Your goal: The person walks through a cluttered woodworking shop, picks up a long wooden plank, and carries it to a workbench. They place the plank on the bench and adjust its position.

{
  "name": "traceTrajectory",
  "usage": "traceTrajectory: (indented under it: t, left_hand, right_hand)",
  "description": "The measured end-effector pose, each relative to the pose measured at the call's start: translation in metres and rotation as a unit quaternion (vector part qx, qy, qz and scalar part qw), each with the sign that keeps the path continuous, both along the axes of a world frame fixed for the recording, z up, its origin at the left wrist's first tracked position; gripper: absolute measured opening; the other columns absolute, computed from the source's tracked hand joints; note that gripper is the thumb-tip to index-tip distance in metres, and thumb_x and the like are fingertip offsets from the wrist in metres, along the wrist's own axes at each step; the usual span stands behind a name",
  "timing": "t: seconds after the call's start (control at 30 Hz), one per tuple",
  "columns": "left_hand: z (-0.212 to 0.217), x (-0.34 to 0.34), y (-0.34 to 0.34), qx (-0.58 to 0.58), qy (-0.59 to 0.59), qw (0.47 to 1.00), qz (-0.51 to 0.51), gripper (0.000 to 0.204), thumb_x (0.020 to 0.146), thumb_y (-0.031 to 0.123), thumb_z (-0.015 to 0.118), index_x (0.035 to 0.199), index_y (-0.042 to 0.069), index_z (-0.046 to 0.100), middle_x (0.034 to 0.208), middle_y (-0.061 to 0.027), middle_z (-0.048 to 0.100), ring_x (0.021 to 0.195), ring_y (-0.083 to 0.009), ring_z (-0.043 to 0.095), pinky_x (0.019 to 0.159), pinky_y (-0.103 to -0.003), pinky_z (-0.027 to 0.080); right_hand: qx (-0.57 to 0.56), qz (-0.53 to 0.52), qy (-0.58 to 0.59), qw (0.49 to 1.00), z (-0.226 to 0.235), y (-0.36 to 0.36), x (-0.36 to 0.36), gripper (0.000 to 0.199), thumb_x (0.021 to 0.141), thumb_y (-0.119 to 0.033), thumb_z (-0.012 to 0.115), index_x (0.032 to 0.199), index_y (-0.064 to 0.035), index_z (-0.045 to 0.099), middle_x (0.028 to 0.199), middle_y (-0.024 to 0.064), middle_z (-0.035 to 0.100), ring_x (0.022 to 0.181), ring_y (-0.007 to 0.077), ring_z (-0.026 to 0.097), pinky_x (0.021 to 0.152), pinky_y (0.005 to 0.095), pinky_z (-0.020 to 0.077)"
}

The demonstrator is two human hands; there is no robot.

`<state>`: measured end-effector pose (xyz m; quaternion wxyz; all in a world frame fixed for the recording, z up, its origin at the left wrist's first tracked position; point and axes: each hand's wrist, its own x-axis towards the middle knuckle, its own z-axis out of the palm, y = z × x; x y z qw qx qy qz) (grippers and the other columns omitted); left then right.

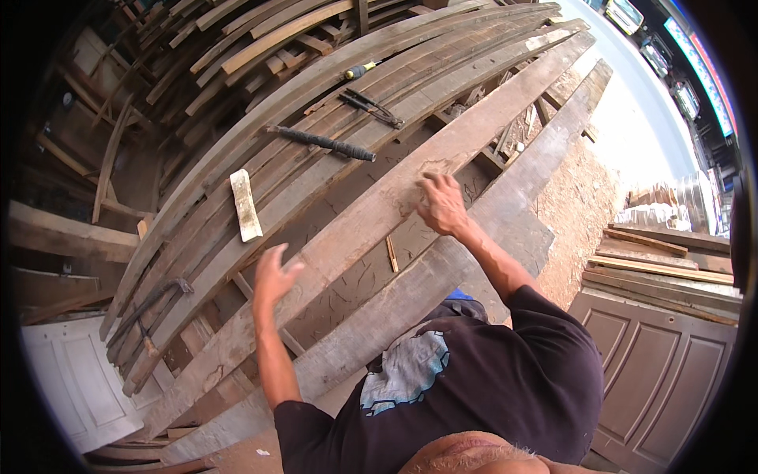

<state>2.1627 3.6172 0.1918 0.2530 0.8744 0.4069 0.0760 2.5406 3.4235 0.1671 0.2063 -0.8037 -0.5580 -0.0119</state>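
Observation:
A long wooden plank [359,225] runs diagonally in front of me, from lower left to upper right. My left hand [276,276] is over its near-left stretch, fingers apart, holding nothing. Farther along, my right hand [444,207] rests on the same plank with bent fingers and the thumb set apart; nothing shows in its grasp. Beyond the plank lie a dark rod with a ribbed grip [343,148], black-handled pincers [371,107] and a screwdriver with a yellow and black handle [360,71]. A pale flat strip [245,205] lies across the boards to the left.
A wider grey board [379,304] lies between me and the plank. Several bent nails are scattered on the dark surface [335,296] behind it. A curved metal tool [150,308] lies at left. Stacked timber [268,43] rises beyond; panelled doors [655,371] stand right and left.

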Motion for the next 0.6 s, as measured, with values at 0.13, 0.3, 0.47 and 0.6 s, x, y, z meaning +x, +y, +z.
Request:
traceTrajectory:
  t: [0.13,0.3,0.47,0.6]
  left_hand:
    - [-0.023,0.06,-0.002,-0.111,0.128,0.984,-0.058,0.084,0.07,0.04,0.081,0.134,-0.003,0.048,0.135,-0.0263,0.052,0.129,-0.0374,0.047,0.109,-0.043,0.037]
    - [-0.045,0.073,0.044,-0.345,0.197,0.912,-0.105,0.096,0.062,0.05,0.085,0.134,-0.002,0.05,0.128,-0.0204,0.06,0.117,-0.0316,0.057,0.101,-0.04,0.043]
    - [-0.065,0.075,0.061,-0.425,0.207,0.875,-0.101,0.089,0.06,0.051,0.087,0.127,-0.001,0.059,0.114,-0.0151,0.067,0.103,-0.0262,0.063,0.091,-0.038,0.046]
    - [-0.049,0.076,0.05,-0.433,0.162,0.882,-0.091,0.089,0.059,0.05,0.088,0.125,-0.001,0.06,0.115,-0.0157,0.067,0.104,-0.0255,0.063,0.091,-0.037,0.047]
  right_hand:
    - [-0.113,0.135,-0.048,0.983,-0.014,0.064,-0.003,0.066,0.077,-0.046,0.072,0.127,-0.0071,0.055,0.134,0.016,0.051,0.126,0.0365,0.042,0.105,0.0471,0.0332]
    - [-0.325,0.217,-0.005,0.92,0.005,0.126,0.001,0.075,0.07,-0.065,0.072,0.118,-0.0079,0.064,0.121,0.0141,0.062,0.117,0.0356,0.052,0.099,0.0473,0.0365]
    - [-0.501,0.225,0.088,0.831,0.009,0.176,0.012,0.093,0.06,-0.076,0.073,0.123,-0.0083,0.065,0.13,0.0126,0.06,0.122,0.0337,0.054,0.101,0.046,0.0413]
    - [-0.527,0.247,0.122,0.804,-0.019,0.185,0.021,0.1,0.058,-0.078,0.072,0.125,-0.0058,0.063,0.134,0.0148,0.057,0.127,0.0347,0.051,0.105,0.0425,0.0396]
